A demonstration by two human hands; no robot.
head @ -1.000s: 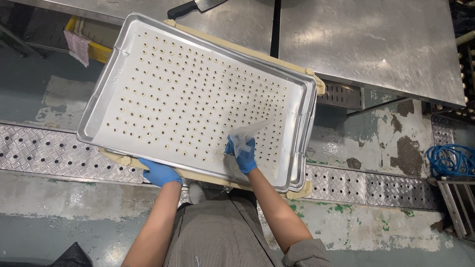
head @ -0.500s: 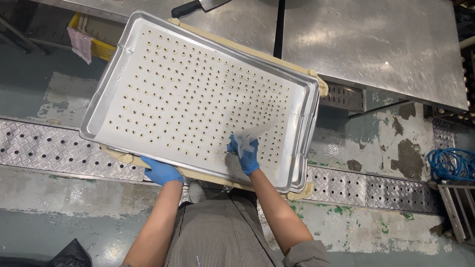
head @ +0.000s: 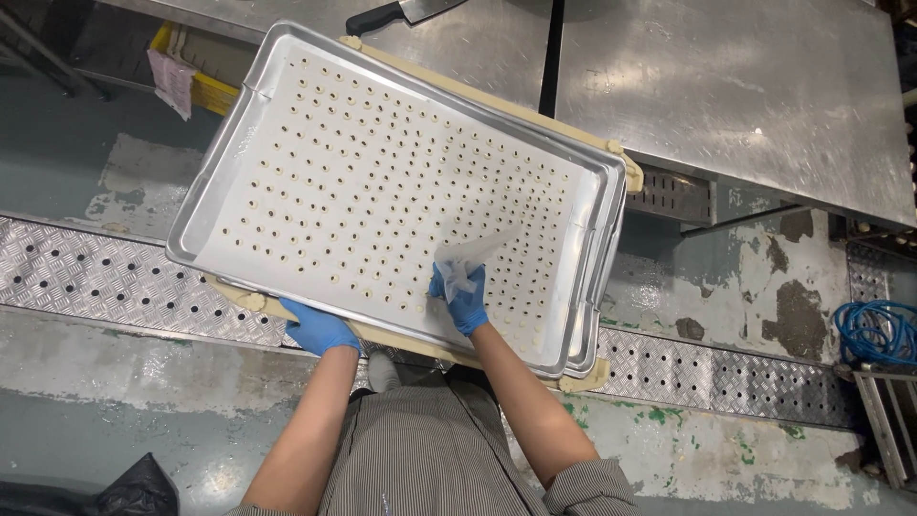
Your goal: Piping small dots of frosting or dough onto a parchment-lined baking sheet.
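Over tray [head: 239,205], right hand [head: 463,298] gripping piping bag [head: 470,258]

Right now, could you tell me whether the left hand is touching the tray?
Touching: the head view shows the left hand gripping the tray at its near edge.

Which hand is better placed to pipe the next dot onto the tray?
Right. The right hand already grips the piping bag over the lined tray, beside the dotted rows. The left hand is holding the tray's near edge.

Steel table [head: 745,96], knife [head: 406,11], blue hose [head: 877,332]
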